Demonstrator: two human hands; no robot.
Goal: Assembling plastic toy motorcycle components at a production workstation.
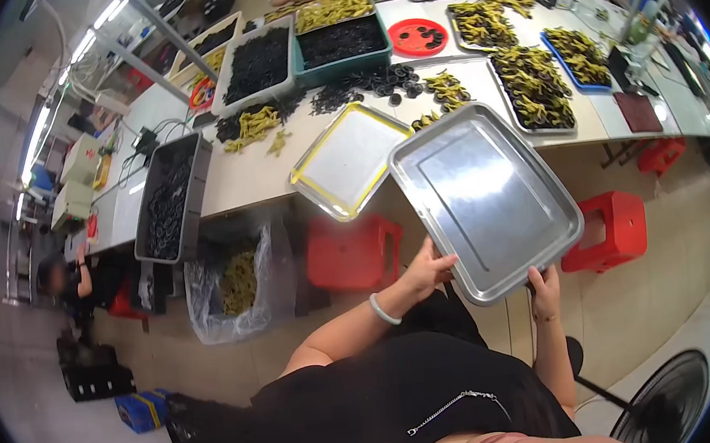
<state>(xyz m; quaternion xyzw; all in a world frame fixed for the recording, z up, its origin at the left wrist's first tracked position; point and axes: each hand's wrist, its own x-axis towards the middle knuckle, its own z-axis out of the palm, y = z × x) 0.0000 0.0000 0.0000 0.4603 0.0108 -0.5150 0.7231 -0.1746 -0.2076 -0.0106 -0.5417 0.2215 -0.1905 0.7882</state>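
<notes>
Between my two hands I hold a bare silver metal tray [490, 200], tilted in front of the table's near edge. My left hand [428, 271] grips its left rim, the thumb lying over the inside. Lower down, my right hand [544, 289] pinches the near right corner, with the fingers hidden beneath. Just behind the tray lies a shallow white tray with a yellow border [351, 158], its near corner sticking out past the table edge. Small black and yellow parts [446, 89] lie loose beyond the metal tray.
Trays heaped with yellow-and-black parts [534, 85] stand at the right. Bins of black parts [255, 67] fill the back left; a grey bin [171, 196] stands at the left edge. Red stools [349, 252], a plastic-lined bag [237, 284] and a fan [663, 401] are below. People work across the table.
</notes>
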